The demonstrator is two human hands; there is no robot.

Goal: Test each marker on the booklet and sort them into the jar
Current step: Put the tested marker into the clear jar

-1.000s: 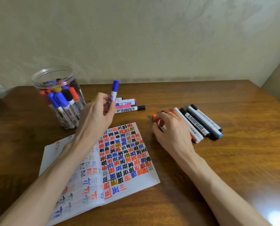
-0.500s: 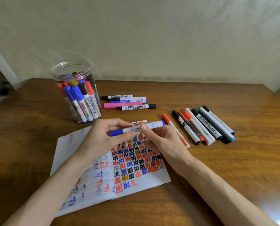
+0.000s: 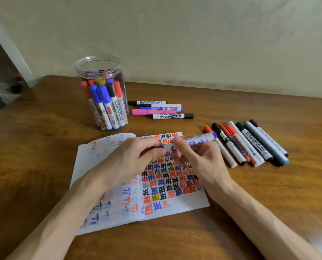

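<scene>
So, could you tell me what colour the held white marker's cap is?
Blue; the head view shows the cap of the white marker in the left hand.

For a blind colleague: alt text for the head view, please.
Left hand and right hand hold a blue marker over a booklet of colored test marks. A clear jar of markers stands behind; loose markers lie on the table.

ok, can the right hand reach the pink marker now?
Probably, but not yet: the right hand and left hand both grip the blue marker. The pink marker lies uncovered past the booklet.
</scene>
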